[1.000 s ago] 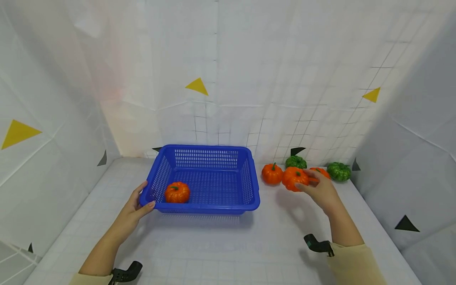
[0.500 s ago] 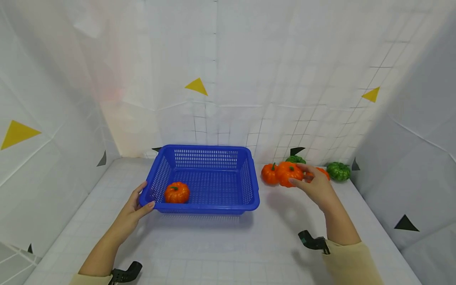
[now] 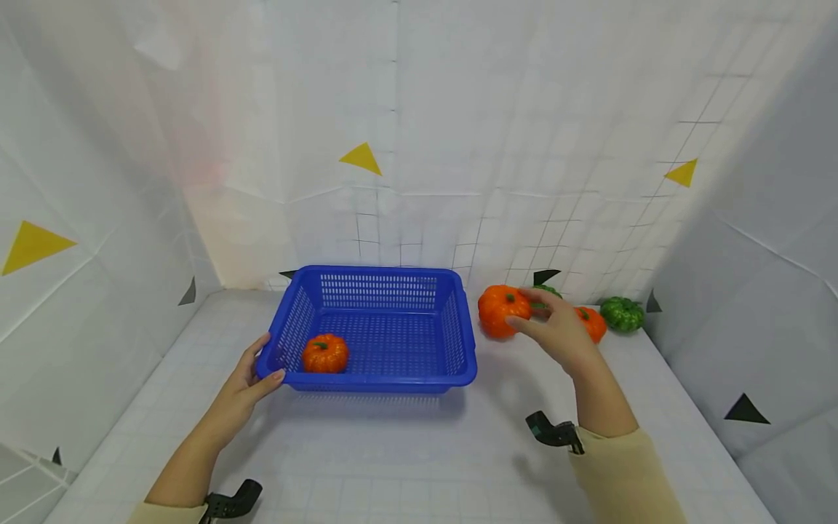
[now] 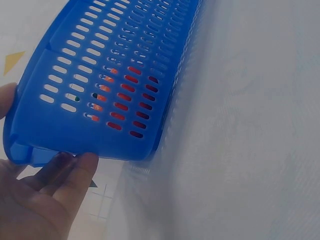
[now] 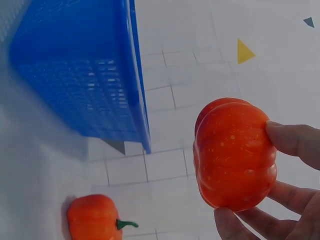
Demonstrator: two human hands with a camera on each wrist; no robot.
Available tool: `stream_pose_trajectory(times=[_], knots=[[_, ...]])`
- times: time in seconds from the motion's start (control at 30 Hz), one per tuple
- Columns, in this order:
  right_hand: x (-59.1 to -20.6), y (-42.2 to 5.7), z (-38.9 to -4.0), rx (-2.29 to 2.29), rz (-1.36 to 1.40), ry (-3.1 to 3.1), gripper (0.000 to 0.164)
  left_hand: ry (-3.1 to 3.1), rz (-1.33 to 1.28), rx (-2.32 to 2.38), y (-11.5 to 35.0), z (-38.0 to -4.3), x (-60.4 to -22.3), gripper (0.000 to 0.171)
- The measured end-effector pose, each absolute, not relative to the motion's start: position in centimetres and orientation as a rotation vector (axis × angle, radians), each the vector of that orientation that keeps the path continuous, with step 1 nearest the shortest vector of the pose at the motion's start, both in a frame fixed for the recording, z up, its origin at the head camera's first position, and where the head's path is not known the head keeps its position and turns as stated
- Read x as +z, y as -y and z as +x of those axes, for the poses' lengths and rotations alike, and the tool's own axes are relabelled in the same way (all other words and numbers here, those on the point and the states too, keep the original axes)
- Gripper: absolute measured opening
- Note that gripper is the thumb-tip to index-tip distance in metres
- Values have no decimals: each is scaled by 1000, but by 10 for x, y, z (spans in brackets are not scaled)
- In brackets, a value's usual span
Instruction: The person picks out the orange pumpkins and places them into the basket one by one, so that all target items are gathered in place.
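Note:
My right hand [image 3: 556,331] pinches an orange toy pumpkin [image 3: 501,310] between thumb and fingers, holding it above the table just right of the basket. In the right wrist view that held pumpkin [image 5: 235,155] hangs apart from another orange pumpkin [image 5: 94,218] on the table. My left hand [image 3: 238,393] grips the near left corner of the blue plastic basket [image 3: 386,380], thumb on the rim. Inside the basket, near that corner, lies an orange pumpkin [image 3: 325,354]. Through the slots in the left wrist view, orange shows behind the basket wall [image 4: 75,125].
Right of my right hand sit an orange pumpkin [image 3: 592,324] and a green pumpkin [image 3: 623,315]. A second green one [image 3: 548,290] is mostly hidden behind my hand. White sheeted walls [image 3: 432,131] with yellow and black triangles enclose the white table [image 3: 393,466] at the back and sides.
My right hand has carried the held pumpkin leftward and slightly up, and it now covers the table pumpkin beside the basket in the head view. My left hand and the basket have stayed still.

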State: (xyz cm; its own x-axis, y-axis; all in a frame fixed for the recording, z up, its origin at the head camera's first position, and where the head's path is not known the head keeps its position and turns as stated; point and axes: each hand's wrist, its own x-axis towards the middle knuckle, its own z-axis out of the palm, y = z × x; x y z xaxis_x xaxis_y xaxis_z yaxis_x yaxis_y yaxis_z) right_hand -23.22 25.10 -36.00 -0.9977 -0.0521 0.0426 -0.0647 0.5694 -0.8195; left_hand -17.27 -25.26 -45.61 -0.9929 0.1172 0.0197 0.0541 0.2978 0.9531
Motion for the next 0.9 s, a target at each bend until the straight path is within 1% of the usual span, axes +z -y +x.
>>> stream_pose_trajectory(times=[0.23,0.47,0.9], knots=[[-354,-231,-237,1496,157,2756,69,-2498,157,1812,253,-173,-456,81],[-341,-211,-242,1575,245,2712,69,-2487,156,1811,253,-172,-455,81],[-331,-170,-262,1664,348,2757,65,-2489,153,1812,253,-172,-456,81]])
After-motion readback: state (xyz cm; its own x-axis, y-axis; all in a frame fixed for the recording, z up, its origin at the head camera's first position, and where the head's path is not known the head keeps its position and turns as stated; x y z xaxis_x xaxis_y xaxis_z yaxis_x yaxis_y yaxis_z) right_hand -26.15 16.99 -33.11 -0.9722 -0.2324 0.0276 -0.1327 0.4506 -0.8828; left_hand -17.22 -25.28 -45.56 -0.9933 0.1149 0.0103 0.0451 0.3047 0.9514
